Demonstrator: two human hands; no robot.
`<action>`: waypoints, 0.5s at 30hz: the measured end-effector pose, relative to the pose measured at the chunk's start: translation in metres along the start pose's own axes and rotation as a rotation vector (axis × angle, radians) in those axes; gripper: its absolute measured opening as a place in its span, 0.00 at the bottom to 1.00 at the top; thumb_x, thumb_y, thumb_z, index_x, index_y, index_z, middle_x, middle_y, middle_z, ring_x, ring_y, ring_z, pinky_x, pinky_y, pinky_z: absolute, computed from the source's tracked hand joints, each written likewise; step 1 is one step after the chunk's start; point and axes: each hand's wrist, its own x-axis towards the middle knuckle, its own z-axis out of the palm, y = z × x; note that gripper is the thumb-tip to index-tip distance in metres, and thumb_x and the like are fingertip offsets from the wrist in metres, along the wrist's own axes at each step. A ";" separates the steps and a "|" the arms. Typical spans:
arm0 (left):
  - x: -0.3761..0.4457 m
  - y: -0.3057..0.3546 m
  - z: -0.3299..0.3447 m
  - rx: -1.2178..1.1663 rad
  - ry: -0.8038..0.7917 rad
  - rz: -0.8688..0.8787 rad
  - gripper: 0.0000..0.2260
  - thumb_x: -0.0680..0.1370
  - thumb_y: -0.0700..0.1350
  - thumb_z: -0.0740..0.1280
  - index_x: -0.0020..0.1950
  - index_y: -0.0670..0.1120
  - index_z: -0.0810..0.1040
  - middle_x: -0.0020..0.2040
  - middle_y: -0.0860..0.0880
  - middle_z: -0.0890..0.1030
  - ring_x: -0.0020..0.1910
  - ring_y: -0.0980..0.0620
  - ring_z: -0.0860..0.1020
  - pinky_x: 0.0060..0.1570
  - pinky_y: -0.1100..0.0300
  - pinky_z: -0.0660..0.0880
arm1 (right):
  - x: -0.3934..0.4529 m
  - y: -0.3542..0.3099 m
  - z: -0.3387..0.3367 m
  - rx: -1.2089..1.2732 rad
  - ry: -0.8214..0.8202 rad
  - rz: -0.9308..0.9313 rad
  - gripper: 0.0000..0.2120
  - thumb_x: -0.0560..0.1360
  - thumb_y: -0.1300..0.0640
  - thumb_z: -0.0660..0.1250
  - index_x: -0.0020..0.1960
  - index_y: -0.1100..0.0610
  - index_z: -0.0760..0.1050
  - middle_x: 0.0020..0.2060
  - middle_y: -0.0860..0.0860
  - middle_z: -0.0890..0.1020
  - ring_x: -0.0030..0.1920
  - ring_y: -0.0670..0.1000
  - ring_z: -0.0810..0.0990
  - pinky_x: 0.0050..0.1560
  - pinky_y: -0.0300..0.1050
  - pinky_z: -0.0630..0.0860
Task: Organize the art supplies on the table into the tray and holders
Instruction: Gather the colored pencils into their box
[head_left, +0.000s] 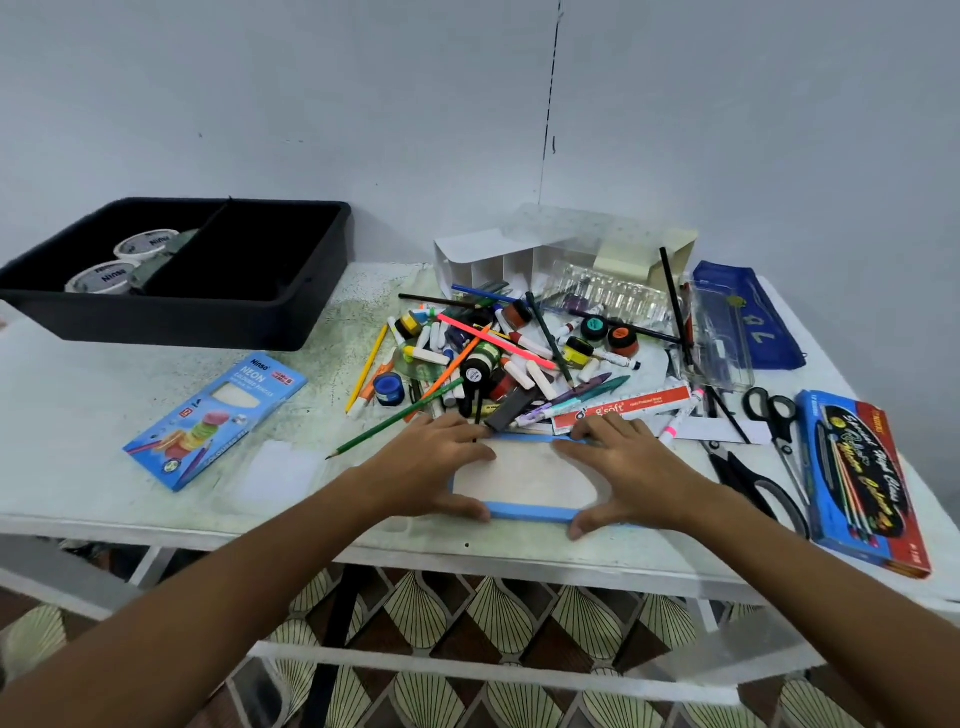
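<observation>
A flat blue-edged box (524, 486) with a pale top lies at the table's front edge. My left hand (439, 465) holds its left end, thumb against the near edge and fingers over the far edge. My right hand (631, 467) holds the right end the same way. Behind the box sprawls a pile of pencils, markers, chalk sticks and small paint pots (498, 358). A black two-part tray (260, 306) stands at the back left with two white tape rolls (124, 262) in its left part. A white divided holder (498, 265) lies behind the pile.
A blue neon pencil box (218, 418) lies at left. On the right are two scissors (769, 457), a blue-and-red pencil box (865, 483), a clear geometry case (719, 332) and a blue pouch (753, 317). A wall runs behind the table.
</observation>
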 end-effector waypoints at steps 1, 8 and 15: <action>-0.001 0.000 0.001 0.005 0.004 0.010 0.37 0.68 0.75 0.58 0.65 0.50 0.77 0.69 0.49 0.73 0.66 0.47 0.70 0.57 0.50 0.67 | -0.001 0.000 0.000 -0.004 -0.001 -0.006 0.52 0.59 0.20 0.54 0.74 0.50 0.64 0.63 0.50 0.68 0.64 0.52 0.65 0.60 0.47 0.63; -0.011 0.007 0.000 -0.026 0.008 0.072 0.36 0.67 0.73 0.63 0.64 0.49 0.77 0.66 0.49 0.75 0.62 0.49 0.72 0.55 0.52 0.69 | -0.015 -0.008 0.008 -0.001 0.035 -0.071 0.52 0.59 0.19 0.56 0.72 0.51 0.68 0.61 0.50 0.71 0.61 0.52 0.69 0.59 0.50 0.67; -0.014 0.009 0.000 -0.061 0.001 0.071 0.35 0.67 0.73 0.65 0.64 0.50 0.77 0.67 0.49 0.75 0.63 0.49 0.72 0.55 0.54 0.69 | -0.020 -0.012 0.001 0.089 0.017 -0.037 0.46 0.66 0.20 0.45 0.75 0.46 0.62 0.63 0.46 0.66 0.64 0.47 0.63 0.62 0.45 0.62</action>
